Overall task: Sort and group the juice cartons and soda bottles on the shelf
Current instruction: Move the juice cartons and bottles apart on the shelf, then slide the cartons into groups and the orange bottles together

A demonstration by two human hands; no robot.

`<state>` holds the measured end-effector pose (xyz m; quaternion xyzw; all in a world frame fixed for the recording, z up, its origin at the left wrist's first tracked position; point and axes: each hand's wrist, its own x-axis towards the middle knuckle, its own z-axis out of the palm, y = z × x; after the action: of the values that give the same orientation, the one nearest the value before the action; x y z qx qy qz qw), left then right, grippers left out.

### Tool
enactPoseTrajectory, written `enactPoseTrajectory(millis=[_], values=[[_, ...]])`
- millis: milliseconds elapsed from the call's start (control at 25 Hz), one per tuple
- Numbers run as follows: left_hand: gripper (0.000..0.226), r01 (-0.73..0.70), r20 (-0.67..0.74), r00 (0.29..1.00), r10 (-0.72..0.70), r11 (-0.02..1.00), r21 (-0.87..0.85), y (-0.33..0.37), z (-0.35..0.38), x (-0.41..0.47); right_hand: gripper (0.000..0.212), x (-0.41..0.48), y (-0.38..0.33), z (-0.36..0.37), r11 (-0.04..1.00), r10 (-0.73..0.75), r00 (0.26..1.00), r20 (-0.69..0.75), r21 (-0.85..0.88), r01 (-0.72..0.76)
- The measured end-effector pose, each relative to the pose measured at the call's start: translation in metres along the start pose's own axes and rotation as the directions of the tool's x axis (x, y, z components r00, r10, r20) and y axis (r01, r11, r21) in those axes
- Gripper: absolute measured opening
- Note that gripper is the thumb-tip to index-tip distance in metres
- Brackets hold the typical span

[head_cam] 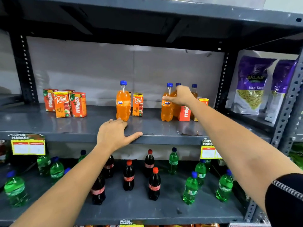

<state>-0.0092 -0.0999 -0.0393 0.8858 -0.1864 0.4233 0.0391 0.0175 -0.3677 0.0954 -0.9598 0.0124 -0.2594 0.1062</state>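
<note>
Two hands reach into the middle shelf [82,128]. The right hand [180,97] has its fingers [165,97] curled around an orange soda bottle in the right-hand bottle cluster [172,102], gripping it near the shoulder; which bottle of the tight group it holds I cannot tell for sure. The left hand [113,136] lies flat and open on the shelf's front lip, fingers [134,135] spread, its knuckles just beside the base of a lone orange bottle [123,102].

Open shelf surface runs between that lone bottle and the left carton group [64,103], and a narrower bare strip lies between the lone bottle and the right cluster. The front strip of the shelf is bare along its edge.

The bottles are orange with blue caps, upright. One orange "Real" carton [137,104] stands just right of the lone bottle. A red "Maaza" carton [184,113] stands beside the cluster, under the right wrist.
</note>
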Motion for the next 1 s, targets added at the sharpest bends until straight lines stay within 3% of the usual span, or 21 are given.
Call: enactPoseTrajectory(millis=[160, 360, 480, 640, 800, 1000], values=[[0.088, 0.002, -0.015, 1.0, -0.002, 1.0, -0.003, 0.0, 0.003, 0.0, 0.082, 0.004, 0.028, -0.015, 0.997, -0.074, 0.997, -0.01, 0.011, 0.074], [0.085, 0.011, -0.001, 1.0, -0.011, 1.0, 0.009, 0.001, 0.001, -0.001, 0.076, 0.0, 0.054, -0.017, 0.937, -0.08, 0.965, 0.251, -0.31, 0.159], [0.084, 0.013, 0.018, 1.0, -0.013, 0.999, 0.035, 0.002, -0.003, -0.001, 0.059, 0.002, 0.058, -0.014, 0.891, -0.098, 0.97, 0.224, -0.413, 0.186], [0.083, 0.044, 0.085, 0.995, -0.049, 0.997, 0.059, 0.0, -0.011, -0.004, 0.049, 0.001, 0.046, -0.027, 0.928, -0.134, 0.95, 0.281, -0.3, 0.22], [0.079, 0.096, 0.118, 0.989, -0.092, 0.995, -0.033, 0.0, -0.025, -0.013, 0.05, -0.014, 0.01, -0.04, 0.941, -0.207, 0.913, 0.352, -0.183, 0.284], [0.09, 0.114, 0.243, 0.963, -0.118, 0.993, 0.031, -0.061, -0.05, -0.035, 0.047, -0.021, -0.085, -0.026, 0.909, -0.346, 0.851, 0.395, -0.085, 0.408]])
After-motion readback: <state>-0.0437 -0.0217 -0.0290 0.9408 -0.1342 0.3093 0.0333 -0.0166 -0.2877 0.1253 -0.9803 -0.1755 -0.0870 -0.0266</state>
